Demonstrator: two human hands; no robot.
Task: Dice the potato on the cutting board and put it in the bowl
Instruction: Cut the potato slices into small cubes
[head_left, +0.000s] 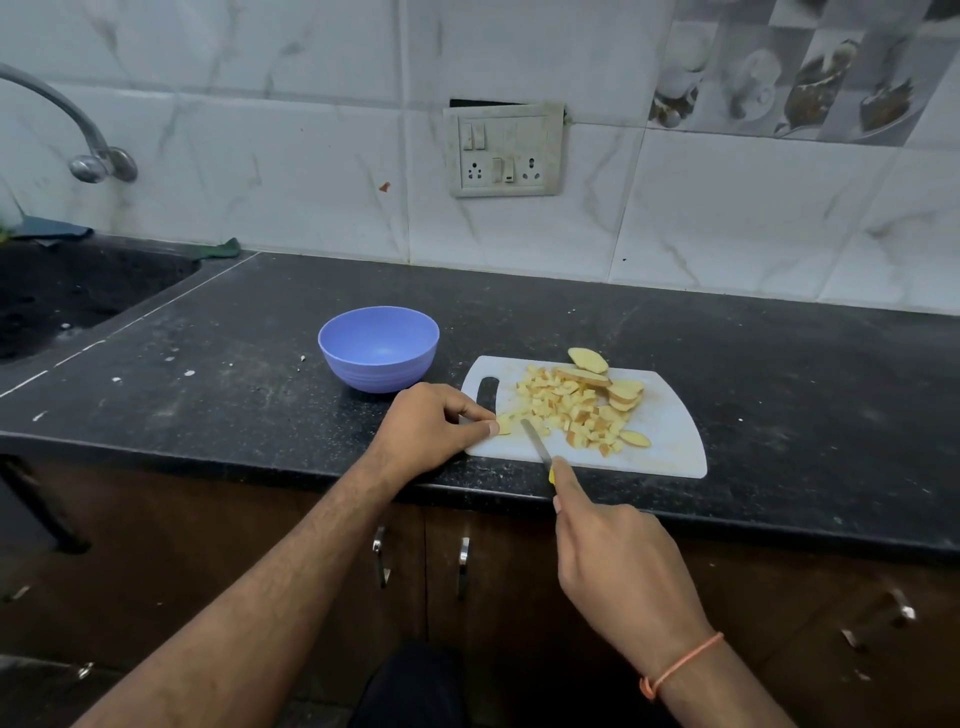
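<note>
my black speckled countertop (218, 332), white marble-look wall tiles (291, 156), grubby switch panel (505, 150), steel tap (78, 135) over dark sink (62, 296), brown cabinets (519, 587) below

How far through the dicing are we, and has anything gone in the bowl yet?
Much is diced: a pile of cubes sits on the cutting board. In hand: the left hand pinches a potato piece while the right hand works the knife beside it. Left: the uncut slices, then transfer; the blue bowl is empty.
</note>
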